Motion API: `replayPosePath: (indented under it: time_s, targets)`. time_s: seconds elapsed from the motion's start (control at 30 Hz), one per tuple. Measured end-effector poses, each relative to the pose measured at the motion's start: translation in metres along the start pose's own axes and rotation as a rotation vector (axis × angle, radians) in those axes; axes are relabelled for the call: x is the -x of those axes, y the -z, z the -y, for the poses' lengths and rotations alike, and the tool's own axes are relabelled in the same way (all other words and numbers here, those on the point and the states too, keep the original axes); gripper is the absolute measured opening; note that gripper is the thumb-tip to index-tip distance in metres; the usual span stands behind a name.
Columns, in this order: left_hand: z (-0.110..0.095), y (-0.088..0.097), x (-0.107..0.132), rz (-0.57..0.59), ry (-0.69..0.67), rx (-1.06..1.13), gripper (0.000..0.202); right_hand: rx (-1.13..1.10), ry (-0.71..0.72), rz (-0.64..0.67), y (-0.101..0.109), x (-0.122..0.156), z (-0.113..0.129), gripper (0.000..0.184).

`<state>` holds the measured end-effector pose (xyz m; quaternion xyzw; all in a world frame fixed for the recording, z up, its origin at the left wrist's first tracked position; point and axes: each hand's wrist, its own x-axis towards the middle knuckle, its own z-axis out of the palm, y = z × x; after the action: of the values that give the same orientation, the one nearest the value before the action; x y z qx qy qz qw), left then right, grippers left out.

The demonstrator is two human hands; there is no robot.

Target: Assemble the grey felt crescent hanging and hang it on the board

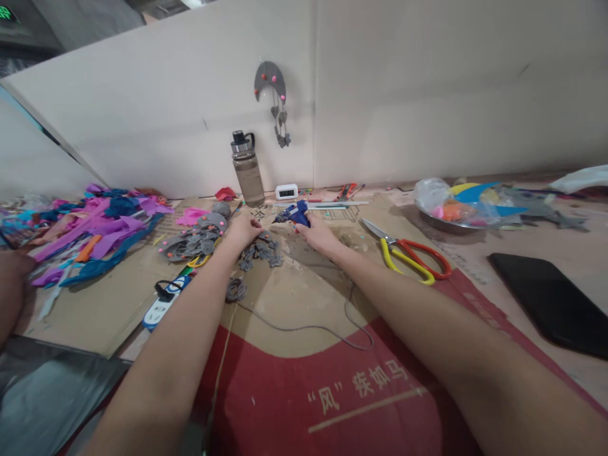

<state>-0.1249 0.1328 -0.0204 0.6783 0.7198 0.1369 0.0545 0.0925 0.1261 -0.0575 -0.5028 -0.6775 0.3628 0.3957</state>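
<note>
My right hand [317,234] is closed around the handle of a blue hot glue gun [295,214], whose nozzle points left. My left hand [244,232] has its fingers pinched together just above a cluster of grey felt flowers [261,252]; what sits between the fingertips is hidden. Left of that hand lies a pile of grey felt pieces [192,240] dotted with pink and orange balls. A thin grey cord [304,327] runs in a loop over the cardboard [294,297], beside a small grey coil [236,289].
Scissors [403,254] with red and yellow handles lie right, near a metal dish [449,224] and a black phone [551,301]. A bottle [249,174] and white digital clock [286,192] stand behind. Left are a power strip [164,304], coloured felt scraps [104,221] and another person's hand [14,285].
</note>
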Motion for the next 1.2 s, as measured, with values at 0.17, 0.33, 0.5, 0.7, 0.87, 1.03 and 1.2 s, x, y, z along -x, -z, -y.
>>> replayPosePath:
  time_s: [0.17, 0.33, 0.5, 0.7, 0.87, 1.03, 1.2]
  targets:
    - [0.001, 0.001, 0.0, 0.007, -0.033, -0.004, 0.019, 0.014, -0.002, -0.003, 0.001, 0.0, 0.0, 0.021]
    - [-0.003, 0.002, 0.002, 0.012, -0.031, -0.009, 0.019, 0.016, 0.0, -0.003, 0.001, 0.001, 0.0, 0.019]
    - [-0.006, 0.004, 0.005, 0.008, -0.045, -0.029, 0.022, 0.029, 0.003, -0.021, 0.001, 0.001, 0.001, 0.024]
    - [0.001, 0.001, 0.003, -0.002, -0.038, -0.037, 0.026, 0.013, -0.003, -0.01, 0.001, 0.0, 0.001, 0.025]
    - [0.006, 0.001, 0.005, -0.029, -0.07, -0.002, 0.03, 0.004, 0.002, -0.018, 0.0, 0.0, 0.0, 0.023]
    - [0.007, 0.002, 0.008, -0.024, -0.091, 0.011, 0.028, 0.011, 0.001, -0.015, 0.001, 0.001, 0.001, 0.025]
    - [0.009, -0.001, 0.007, -0.023, -0.124, 0.032, 0.026, 0.013, -0.016, -0.012, 0.002, 0.003, 0.003, 0.022]
